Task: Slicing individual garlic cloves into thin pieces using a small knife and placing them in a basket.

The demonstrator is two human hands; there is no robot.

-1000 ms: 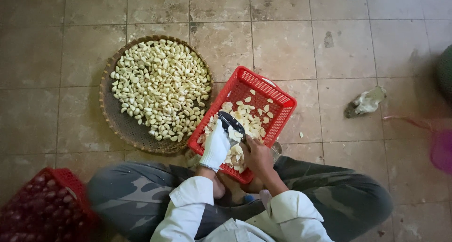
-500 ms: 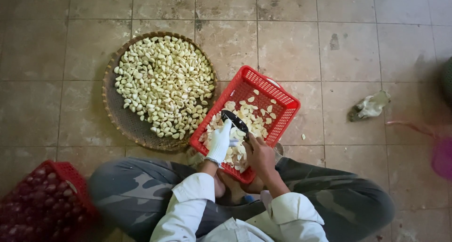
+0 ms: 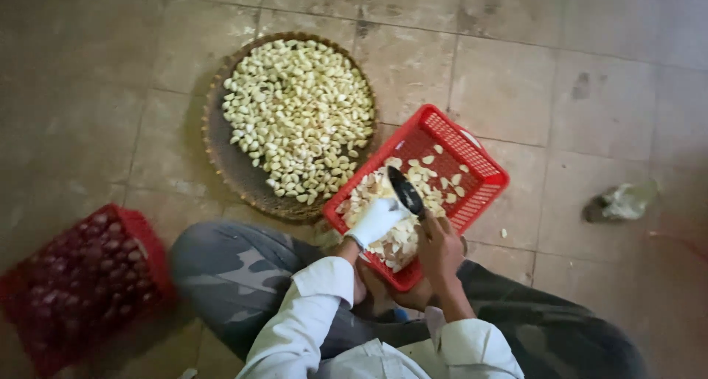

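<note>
My left hand [image 3: 376,220], in a white glove, is curled around a small piece that the glove mostly hides. It is held over the near end of a red plastic basket [image 3: 476,158]. My bare right hand [image 3: 440,250] grips a knife whose dark blade [image 3: 405,191] points up and away, right against the gloved fingers. Pale cut pieces [image 3: 435,176] lie in the basket under both hands. The basket rests on the floor against my knees.
A round woven tray [image 3: 217,158] heaped with pale peeled cloves [image 3: 295,113] sits left of the basket, touching it. A second red basket [image 3: 81,283] of dark reddish bulbs stands by my left leg. A crumpled scrap [image 3: 619,202] lies on the tiled floor to the right.
Both hands stay together over the red basket with the knife against the glove. The view has shifted, so the basket of reddish bulbs at left shows more.
</note>
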